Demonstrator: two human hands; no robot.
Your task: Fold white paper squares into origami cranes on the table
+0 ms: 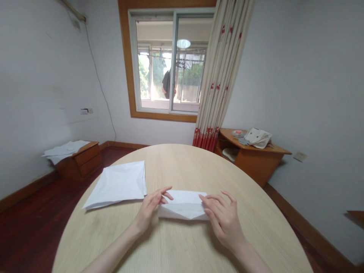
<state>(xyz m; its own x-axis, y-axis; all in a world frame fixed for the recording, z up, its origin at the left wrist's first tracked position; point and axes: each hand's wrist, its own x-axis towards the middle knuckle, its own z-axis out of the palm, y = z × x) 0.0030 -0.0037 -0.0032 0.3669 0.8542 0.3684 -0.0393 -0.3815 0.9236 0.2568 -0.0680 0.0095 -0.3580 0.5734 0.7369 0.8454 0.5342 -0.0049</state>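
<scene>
A folded white paper [183, 206] lies on the round light-wood table [182, 167] in front of me. My left hand [152, 206] rests at the paper's left end, fingers spread and fingertips touching its edge. My right hand [223, 218] lies on the paper's right end, fingers stretched out and pressing it flat. Neither hand grips the paper.
A stack of creased white sheets [119, 184] lies on the table to the left. A low wooden cabinet [81, 157] with papers stands by the left wall. A corner desk [253, 155] with a bag stands at the right, beside a curtain [222, 72] and window [169, 62].
</scene>
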